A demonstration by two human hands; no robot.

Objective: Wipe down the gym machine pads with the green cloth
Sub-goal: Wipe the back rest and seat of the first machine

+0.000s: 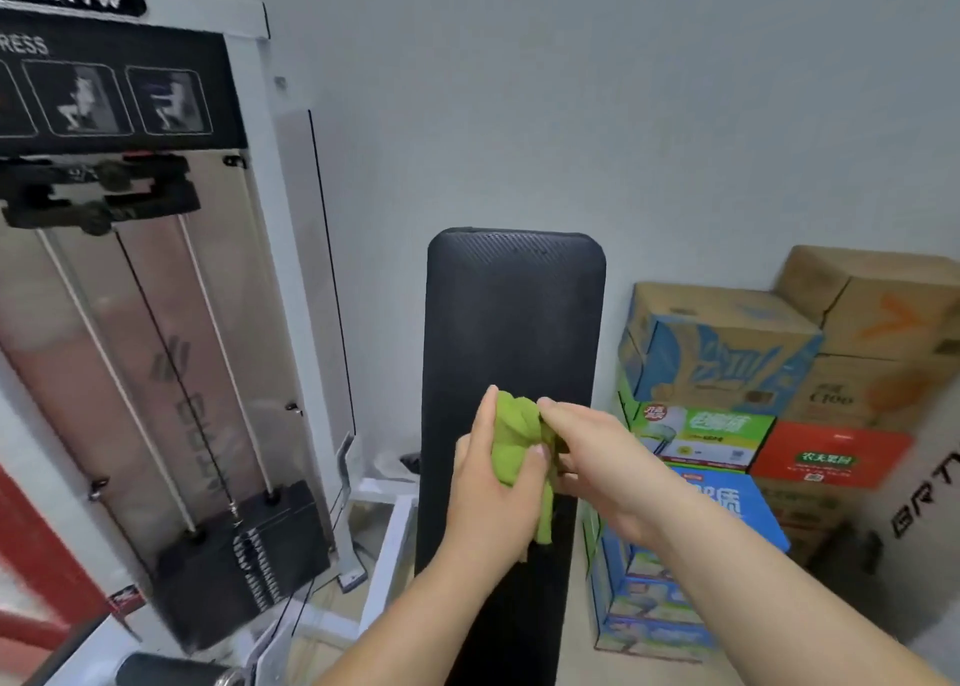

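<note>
A long black back pad (511, 316) stands upright in the middle of the view, against the grey wall. In front of its lower half, both hands hold a bunched green cloth (514, 441). My left hand (493, 482) grips the cloth from the left, thumb across its front. My right hand (597, 456) pinches the cloth's right side with its fingertips. A strip of cloth hangs down between the hands over the pad.
The machine's white frame with a clear shield, cables and black weight stack (244, 545) stands at left. Stacked cardboard boxes (727, 399) fill the right corner. A white floor frame (389, 540) runs beside the pad's base. A black roller pad (171, 672) shows at bottom left.
</note>
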